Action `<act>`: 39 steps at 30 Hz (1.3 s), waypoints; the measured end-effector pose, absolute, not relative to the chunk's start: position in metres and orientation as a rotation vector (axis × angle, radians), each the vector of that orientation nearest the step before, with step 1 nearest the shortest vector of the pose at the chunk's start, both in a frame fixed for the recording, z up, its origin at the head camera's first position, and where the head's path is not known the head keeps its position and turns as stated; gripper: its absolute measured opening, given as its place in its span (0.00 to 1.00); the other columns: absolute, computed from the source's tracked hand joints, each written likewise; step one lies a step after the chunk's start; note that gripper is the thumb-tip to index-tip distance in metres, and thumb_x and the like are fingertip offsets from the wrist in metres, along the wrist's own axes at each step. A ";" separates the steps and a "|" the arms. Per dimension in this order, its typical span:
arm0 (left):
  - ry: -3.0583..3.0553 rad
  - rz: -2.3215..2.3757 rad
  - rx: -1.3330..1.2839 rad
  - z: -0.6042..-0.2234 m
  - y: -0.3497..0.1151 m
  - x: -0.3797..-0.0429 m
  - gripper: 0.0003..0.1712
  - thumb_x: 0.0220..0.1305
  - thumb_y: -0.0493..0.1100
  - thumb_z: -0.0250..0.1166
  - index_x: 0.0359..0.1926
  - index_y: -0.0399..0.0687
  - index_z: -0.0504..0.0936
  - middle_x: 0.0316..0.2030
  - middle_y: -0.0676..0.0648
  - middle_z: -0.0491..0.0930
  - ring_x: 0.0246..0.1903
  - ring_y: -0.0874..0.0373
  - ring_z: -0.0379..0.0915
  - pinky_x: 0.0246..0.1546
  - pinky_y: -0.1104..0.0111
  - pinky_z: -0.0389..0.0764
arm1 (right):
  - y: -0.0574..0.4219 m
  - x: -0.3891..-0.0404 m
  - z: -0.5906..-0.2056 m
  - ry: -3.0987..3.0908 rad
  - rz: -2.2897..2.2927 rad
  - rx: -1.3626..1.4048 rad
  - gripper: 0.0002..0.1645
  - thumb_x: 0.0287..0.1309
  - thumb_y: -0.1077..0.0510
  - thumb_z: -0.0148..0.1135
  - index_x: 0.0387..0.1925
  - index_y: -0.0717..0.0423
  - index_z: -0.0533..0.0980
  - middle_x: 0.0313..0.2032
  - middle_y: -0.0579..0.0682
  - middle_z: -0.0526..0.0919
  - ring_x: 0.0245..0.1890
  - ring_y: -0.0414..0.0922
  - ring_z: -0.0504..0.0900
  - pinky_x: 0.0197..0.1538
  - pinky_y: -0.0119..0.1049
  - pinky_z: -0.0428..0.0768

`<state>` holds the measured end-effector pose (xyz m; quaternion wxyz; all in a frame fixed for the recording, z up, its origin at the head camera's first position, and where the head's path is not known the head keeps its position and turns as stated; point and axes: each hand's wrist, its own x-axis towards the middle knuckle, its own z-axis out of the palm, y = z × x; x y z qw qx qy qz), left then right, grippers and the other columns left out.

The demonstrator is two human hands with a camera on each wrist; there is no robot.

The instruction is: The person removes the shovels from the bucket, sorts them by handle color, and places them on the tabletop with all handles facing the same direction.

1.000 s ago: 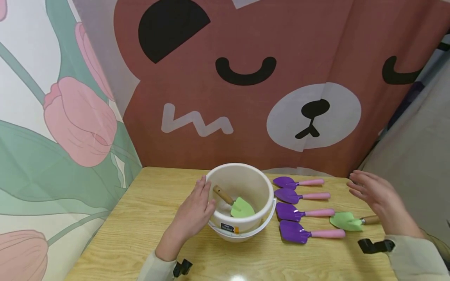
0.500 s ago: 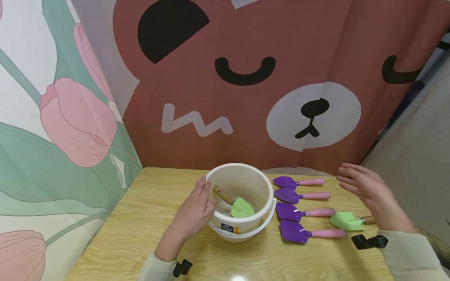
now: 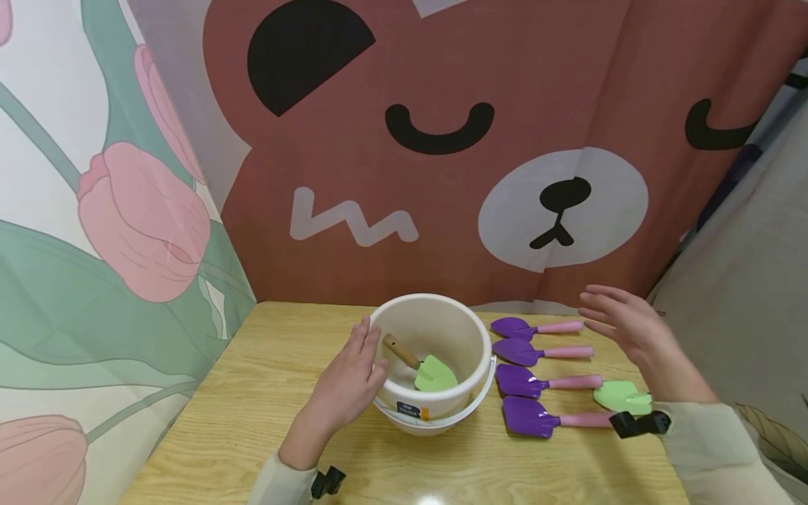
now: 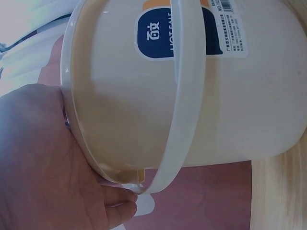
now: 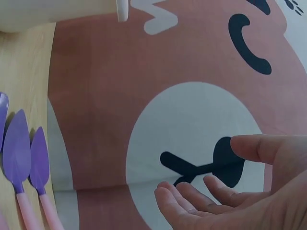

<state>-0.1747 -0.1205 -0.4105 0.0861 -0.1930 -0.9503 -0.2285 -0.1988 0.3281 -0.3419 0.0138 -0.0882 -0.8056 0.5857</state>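
A cream-white bucket [image 3: 454, 393] stands upright on the table. Inside it lies a green hand trowel [image 3: 435, 374] with a wooden handle. My left hand [image 3: 344, 386] rests against the bucket's left rim with its fingers fairly straight; in the left wrist view, the bucket wall and handle [image 4: 189, 96] fill most of the picture. Above the pink handles of several purple trowels [image 3: 527, 417] hovers my right hand [image 3: 631, 330], holding nothing, its fingers loosely extended. Another green trowel [image 3: 621, 397] lies beside them, its wooden handle hidden behind my right forearm.
The purple trowels lie in a column right of the bucket, blades toward it. Behind the wooden table [image 3: 252, 407] hangs a curtain [image 3: 442, 210] with a bear print. A tulip-print cloth [image 3: 139, 224] borders the left side.
My right hand has moved left and slightly farther away, over the trowel handles. Its forearm now covers the loose green trowel's wooden handle. The left hand and bucket stay put.
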 end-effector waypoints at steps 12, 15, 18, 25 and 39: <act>-2.824 -0.690 -0.581 -0.408 -0.120 -0.172 0.37 0.77 0.56 0.46 0.79 0.41 0.56 0.80 0.41 0.44 0.78 0.43 0.43 0.73 0.48 0.61 | 0.304 -0.204 -0.331 -2.554 1.874 -0.143 0.46 0.71 0.40 0.56 0.76 0.63 0.54 0.69 0.59 0.65 0.54 0.38 0.78 0.54 0.29 0.82; -2.821 -0.689 -0.585 -0.408 -0.120 -0.173 0.37 0.77 0.55 0.46 0.79 0.40 0.56 0.80 0.41 0.44 0.78 0.43 0.44 0.73 0.48 0.61 | 0.296 -0.206 -0.330 -2.562 1.877 -0.116 0.46 0.72 0.40 0.55 0.77 0.63 0.54 0.72 0.63 0.61 0.60 0.44 0.77 0.55 0.29 0.82; -2.816 -0.686 -0.588 -0.409 -0.120 -0.173 0.37 0.77 0.55 0.46 0.79 0.40 0.56 0.80 0.41 0.44 0.78 0.43 0.43 0.73 0.48 0.61 | 0.288 -0.207 -0.328 -2.569 1.882 -0.088 0.46 0.73 0.41 0.54 0.77 0.64 0.53 0.73 0.65 0.59 0.64 0.49 0.73 0.58 0.30 0.81; -2.822 -0.691 -0.579 -0.409 -0.119 -0.174 0.38 0.77 0.55 0.46 0.78 0.40 0.56 0.80 0.41 0.44 0.78 0.43 0.43 0.73 0.48 0.61 | 0.272 -0.211 -0.324 -2.573 1.917 -0.015 0.44 0.74 0.43 0.53 0.77 0.65 0.53 0.73 0.66 0.61 0.57 0.38 0.77 0.61 0.34 0.79; -2.854 -0.695 -0.561 -0.409 -0.119 -0.175 0.38 0.78 0.56 0.44 0.80 0.43 0.53 0.81 0.45 0.41 0.79 0.46 0.41 0.74 0.49 0.59 | 0.235 -0.216 -0.312 -2.616 1.910 0.045 0.41 0.73 0.47 0.56 0.76 0.64 0.56 0.72 0.67 0.63 0.71 0.61 0.66 0.72 0.51 0.68</act>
